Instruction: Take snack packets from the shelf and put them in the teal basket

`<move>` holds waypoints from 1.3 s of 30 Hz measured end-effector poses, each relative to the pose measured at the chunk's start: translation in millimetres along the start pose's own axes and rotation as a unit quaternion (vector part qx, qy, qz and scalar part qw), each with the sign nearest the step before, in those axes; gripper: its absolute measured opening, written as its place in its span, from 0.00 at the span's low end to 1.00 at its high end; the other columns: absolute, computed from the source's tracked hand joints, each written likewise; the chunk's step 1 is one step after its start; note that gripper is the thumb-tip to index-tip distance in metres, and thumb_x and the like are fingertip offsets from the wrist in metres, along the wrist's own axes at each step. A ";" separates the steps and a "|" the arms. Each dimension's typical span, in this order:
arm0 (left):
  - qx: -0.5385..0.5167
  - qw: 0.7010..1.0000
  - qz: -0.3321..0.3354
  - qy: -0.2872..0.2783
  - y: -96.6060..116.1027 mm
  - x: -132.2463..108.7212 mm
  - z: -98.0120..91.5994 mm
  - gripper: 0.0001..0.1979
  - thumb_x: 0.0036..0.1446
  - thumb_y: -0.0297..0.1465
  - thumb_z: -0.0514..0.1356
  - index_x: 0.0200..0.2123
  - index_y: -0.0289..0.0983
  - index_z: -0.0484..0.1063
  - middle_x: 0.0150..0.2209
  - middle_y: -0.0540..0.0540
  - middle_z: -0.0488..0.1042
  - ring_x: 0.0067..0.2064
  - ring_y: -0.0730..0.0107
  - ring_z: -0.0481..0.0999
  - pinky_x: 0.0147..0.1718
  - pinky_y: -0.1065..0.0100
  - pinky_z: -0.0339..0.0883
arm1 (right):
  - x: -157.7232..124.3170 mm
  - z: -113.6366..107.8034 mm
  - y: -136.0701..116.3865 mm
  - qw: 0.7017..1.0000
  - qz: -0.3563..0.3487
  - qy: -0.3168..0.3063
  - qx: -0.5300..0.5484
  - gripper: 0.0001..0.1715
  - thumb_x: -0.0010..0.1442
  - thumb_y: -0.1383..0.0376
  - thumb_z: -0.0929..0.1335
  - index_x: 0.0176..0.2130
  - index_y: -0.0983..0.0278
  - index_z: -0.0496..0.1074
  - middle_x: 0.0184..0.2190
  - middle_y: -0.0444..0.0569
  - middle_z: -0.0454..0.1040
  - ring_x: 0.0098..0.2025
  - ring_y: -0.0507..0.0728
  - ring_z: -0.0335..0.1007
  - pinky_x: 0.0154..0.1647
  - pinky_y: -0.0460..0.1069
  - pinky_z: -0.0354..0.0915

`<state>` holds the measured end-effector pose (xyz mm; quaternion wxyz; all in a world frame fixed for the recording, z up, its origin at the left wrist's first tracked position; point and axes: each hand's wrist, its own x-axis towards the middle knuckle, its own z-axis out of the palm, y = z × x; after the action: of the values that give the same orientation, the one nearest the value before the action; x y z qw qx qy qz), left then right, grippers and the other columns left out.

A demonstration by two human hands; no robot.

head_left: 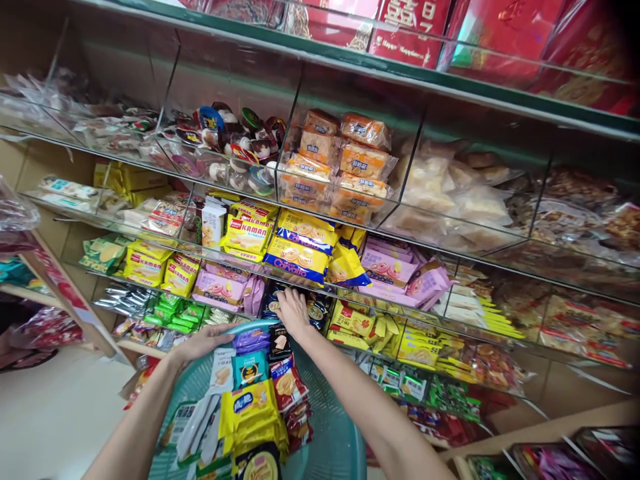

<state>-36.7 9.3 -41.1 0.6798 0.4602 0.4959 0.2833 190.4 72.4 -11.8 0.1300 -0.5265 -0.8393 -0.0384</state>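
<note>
A round teal plastic basket is in front of me, filled with packaged snacks. My left hand holds its far rim at the left, fingers closed over the edge. My right hand reaches past the basket into a lower shelf compartment. Its fingers are stretched out over dark blue snack packets, touching them, with the fingertips partly hidden among the packs. In the basket lie yellow packets, a teal packet, a purple packet, a black packet, red-and-blue packets and white packets.
Clear dividers split the tiered shelf into compartments. Lilac packets are left of my right hand, yellow packets to its right. Above are yellow-and-blue packets behind a clear shelf lip. Pale floor shows at the left.
</note>
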 end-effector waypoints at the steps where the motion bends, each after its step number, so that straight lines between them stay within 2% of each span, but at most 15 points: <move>1: -0.001 1.000 -0.003 -0.003 -0.6 0.3 -0.1 0.49 0.43 0.42 0.67 0.62 0.26 0.50 0.45 0.37 0.74 0.39 0.61 0.77 0.41 0.65 0.71 | 1.2 0.0 -0.4 1.000 0.001 -0.002 -0.001 0.17 0.60 0.67 0.64 0.50 0.64 0.66 0.47 0.55 0.68 0.51 0.62 0.60 0.49 0.56 0.56; 7: 0.009 1.000 -0.009 0.013 1.7 -2.1 1.3 0.50 0.41 0.44 0.68 0.62 0.26 0.51 0.43 0.37 0.75 0.37 0.62 0.77 0.39 0.66 0.71 | 1.5 -3.7 -1.6 1.000 0.007 0.000 0.008 0.14 0.59 0.65 0.66 0.46 0.64 0.69 0.46 0.55 0.68 0.50 0.62 0.60 0.49 0.56 0.56; 11: 0.009 1.000 0.008 0.027 3.7 -5.3 2.6 0.45 0.41 0.42 0.68 0.59 0.28 0.59 0.43 0.39 0.76 0.38 0.66 0.77 0.40 0.70 0.71 | -9.0 -16.6 0.2 0.999 0.001 0.021 0.028 0.13 0.59 0.65 0.66 0.45 0.64 0.68 0.45 0.55 0.68 0.48 0.61 0.61 0.47 0.56 0.57; 14: 0.006 1.000 0.011 0.025 3.2 -5.1 2.6 0.39 0.42 0.41 0.68 0.57 0.30 0.64 0.44 0.40 0.75 0.39 0.65 0.77 0.40 0.70 0.71 | -24.6 -33.5 4.7 0.998 -0.011 0.044 0.053 0.11 0.60 0.63 0.64 0.44 0.63 0.67 0.44 0.54 0.69 0.48 0.60 0.61 0.47 0.55 0.57; 17: 0.007 1.000 -0.005 0.027 2.5 -3.2 2.0 0.41 0.44 0.41 0.67 0.59 0.31 0.60 0.44 0.40 0.75 0.37 0.65 0.77 0.39 0.69 0.72 | -49.4 -53.2 7.7 0.994 -0.016 0.068 0.089 0.11 0.62 0.61 0.62 0.45 0.63 0.66 0.43 0.51 0.70 0.47 0.58 0.62 0.48 0.54 0.57; 19: 0.005 1.000 -0.016 0.024 2.8 -2.7 2.3 0.42 0.45 0.40 0.67 0.61 0.31 0.57 0.44 0.39 0.75 0.37 0.65 0.77 0.38 0.68 0.72 | -71.6 -65.0 5.7 0.979 -0.001 0.096 0.182 0.12 0.62 0.59 0.63 0.43 0.62 0.66 0.41 0.49 0.71 0.45 0.57 0.64 0.47 0.52 0.58; 20: 0.002 1.000 -0.018 0.022 3.2 -2.9 2.7 0.43 0.45 0.40 0.67 0.61 0.31 0.56 0.45 0.39 0.75 0.37 0.64 0.77 0.39 0.68 0.72 | -84.3 -69.8 3.1 0.962 0.019 0.102 0.254 0.12 0.61 0.58 0.64 0.42 0.62 0.66 0.39 0.48 0.72 0.44 0.56 0.65 0.46 0.51 0.59; 22: 0.002 0.999 -0.020 0.024 4.2 -3.6 3.6 0.43 0.45 0.40 0.67 0.61 0.31 0.56 0.44 0.39 0.75 0.37 0.65 0.77 0.39 0.68 0.72 | -112.6 -75.6 -5.3 0.901 0.088 0.085 0.416 0.14 0.56 0.57 0.67 0.39 0.62 0.67 0.36 0.46 0.72 0.40 0.55 0.67 0.41 0.50 0.62; 24: 0.007 0.999 -0.022 0.036 4.6 -4.3 3.9 0.43 0.44 0.40 0.68 0.61 0.31 0.57 0.44 0.39 0.75 0.36 0.66 0.77 0.38 0.70 0.72 | -143.2 -75.5 -16.3 0.811 0.172 0.016 0.559 0.19 0.52 0.56 0.70 0.40 0.62 0.66 0.34 0.45 0.73 0.36 0.54 0.69 0.37 0.49 0.64; 27: 0.017 0.999 -0.017 0.042 3.9 -4.1 2.7 0.41 0.44 0.40 0.68 0.60 0.31 0.60 0.43 0.40 0.76 0.36 0.67 0.77 0.36 0.72 0.72 | -186.5 -63.9 -33.1 0.650 0.266 -0.106 0.704 0.26 0.47 0.56 0.73 0.42 0.63 0.65 0.34 0.46 0.75 0.37 0.56 0.73 0.40 0.52 0.66; 28: 0.019 0.999 -0.014 0.040 3.5 -3.7 2.1 0.41 0.44 0.40 0.67 0.59 0.32 0.60 0.43 0.41 0.76 0.36 0.66 0.77 0.36 0.72 0.72 | -198.3 -57.8 -37.9 0.617 0.288 -0.129 0.721 0.27 0.46 0.56 0.74 0.42 0.64 0.65 0.33 0.47 0.76 0.38 0.57 0.73 0.41 0.52 0.66; 29: 0.022 0.999 -0.009 0.039 3.0 -3.2 1.6 0.40 0.44 0.40 0.67 0.59 0.31 0.60 0.43 0.41 0.76 0.37 0.67 0.77 0.36 0.72 0.72 | -208.1 -51.2 -42.2 0.598 0.308 -0.140 0.726 0.27 0.44 0.56 0.75 0.41 0.64 0.66 0.33 0.47 0.76 0.38 0.57 0.74 0.42 0.53 0.66; 30: 0.025 0.999 -0.007 0.038 2.6 -2.8 1.1 0.40 0.45 0.40 0.67 0.59 0.31 0.60 0.43 0.41 0.76 0.37 0.67 0.77 0.36 0.73 0.72 | -215.8 -44.6 -46.0 0.591 0.323 -0.146 0.725 0.27 0.43 0.56 0.75 0.39 0.64 0.66 0.32 0.47 0.76 0.37 0.58 0.74 0.41 0.53 0.66; 32: 0.027 0.999 -0.005 0.041 1.9 -1.8 0.4 0.40 0.45 0.39 0.67 0.59 0.30 0.59 0.43 0.41 0.76 0.37 0.68 0.77 0.36 0.74 0.71 | -224.8 -33.3 -52.2 0.596 0.332 -0.140 0.718 0.28 0.42 0.55 0.75 0.40 0.64 0.65 0.32 0.47 0.76 0.36 0.58 0.74 0.40 0.53 0.67; 39: 0.017 0.999 -0.010 0.033 -0.8 1.0 -0.5 0.42 0.43 0.41 0.67 0.60 0.33 0.59 0.40 0.42 0.77 0.33 0.69 0.77 0.34 0.72 0.72 | -228.4 -23.2 -66.0 0.672 0.272 -0.096 0.682 0.34 0.46 0.59 0.74 0.48 0.61 0.58 0.32 0.46 0.75 0.36 0.57 0.73 0.36 0.51 0.67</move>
<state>-36.9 10.0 -42.3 0.6580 0.4568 0.5273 0.2835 229.6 -161.1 -43.7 0.3765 -0.4974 -0.4592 0.6324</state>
